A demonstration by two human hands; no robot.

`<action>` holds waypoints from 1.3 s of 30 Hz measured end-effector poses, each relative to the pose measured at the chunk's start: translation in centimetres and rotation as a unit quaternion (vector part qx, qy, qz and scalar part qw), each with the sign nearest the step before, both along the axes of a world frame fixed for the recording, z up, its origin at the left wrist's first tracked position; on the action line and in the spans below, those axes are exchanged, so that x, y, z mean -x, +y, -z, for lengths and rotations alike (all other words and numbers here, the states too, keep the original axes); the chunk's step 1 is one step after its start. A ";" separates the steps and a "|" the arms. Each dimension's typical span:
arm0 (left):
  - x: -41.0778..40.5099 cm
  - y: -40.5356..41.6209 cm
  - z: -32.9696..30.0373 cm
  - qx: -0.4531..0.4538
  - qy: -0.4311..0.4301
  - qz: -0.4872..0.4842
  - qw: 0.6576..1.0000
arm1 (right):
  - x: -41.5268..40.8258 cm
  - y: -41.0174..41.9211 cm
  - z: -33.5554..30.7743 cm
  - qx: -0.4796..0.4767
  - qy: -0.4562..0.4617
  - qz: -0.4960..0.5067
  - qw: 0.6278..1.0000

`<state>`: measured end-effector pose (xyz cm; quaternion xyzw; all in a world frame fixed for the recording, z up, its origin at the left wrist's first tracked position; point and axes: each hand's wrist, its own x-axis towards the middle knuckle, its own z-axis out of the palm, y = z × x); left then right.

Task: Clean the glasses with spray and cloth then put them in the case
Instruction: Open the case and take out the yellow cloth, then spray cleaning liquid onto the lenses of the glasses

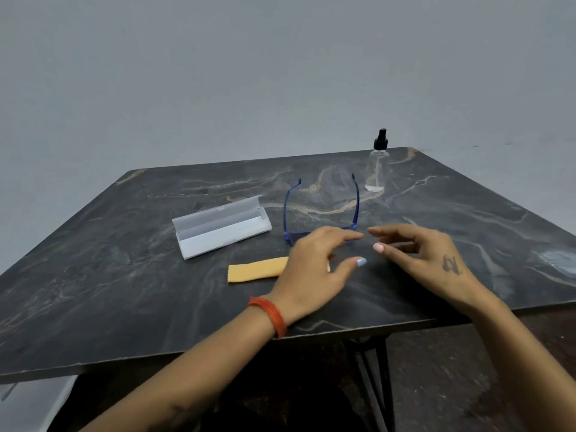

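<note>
A dark, marble-patterned bench (124, 291) carried everything, and the blue plastic-framed glasses (321, 213) served as the landmark near its middle. They lay with both temple arms unfolded and pointing away from the person, the front of the frame nearest the hands and partly hidden behind them. To the left of the glasses sat a translucent white, rectangular plastic case (221, 227), its lid swung open. Just nearer than the glasses, on their left, lay a flat orange cleaning cloth (255, 269), one end covered by the left hand. Beyond the glasses, off their right temple tip, a clear spray bottle with a black pump top (377, 163) stood upright.

The left hand (311, 269), with an orange bangle (269, 316) on its wrist, hovered over the frame's front with a loose, spread grip, holding nothing. The right hand (417, 257) was just right of the glasses, fingers relaxed and slightly curled, its grip likewise empty. Whether any fingertip touched the frame could not be told.
</note>
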<state>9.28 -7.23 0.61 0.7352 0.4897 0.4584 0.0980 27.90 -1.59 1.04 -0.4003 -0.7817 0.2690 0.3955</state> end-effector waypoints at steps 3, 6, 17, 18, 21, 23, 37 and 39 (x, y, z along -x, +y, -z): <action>-3.5 1.7 -0.3 0.032 -0.046 0.019 0.998 | -2.0 1.1 -0.3 0.011 0.026 0.018 0.999; -6.4 3.8 -0.5 0.065 -0.094 0.020 0.993 | -3.5 2.8 -0.7 0.005 0.024 0.037 0.999; -11.5 13.3 -2.4 0.088 -0.229 -0.082 0.966 | -2.6 13.1 -4.2 0.050 0.050 0.051 0.996; -11.5 14.2 -2.6 0.085 -0.238 -0.096 0.963 | -2.2 14.1 -4.4 0.055 0.054 0.051 0.996; -11.4 16.9 -2.8 0.087 -0.268 -0.139 0.949 | -0.7 16.8 -4.3 0.069 0.067 0.058 0.994; -11.3 18.3 -2.5 0.097 -0.285 -0.161 0.940 | 0.2 18.4 -4.0 0.074 0.074 0.071 0.992; -11.4 23.3 -1.5 0.175 -0.327 -0.169 0.913 | 2.3 22.0 -1.6 0.099 0.049 0.083 0.990; -11.4 23.0 -1.4 0.171 -0.333 -0.174 0.911 | 2.1 21.4 -1.8 0.102 0.063 0.077 0.990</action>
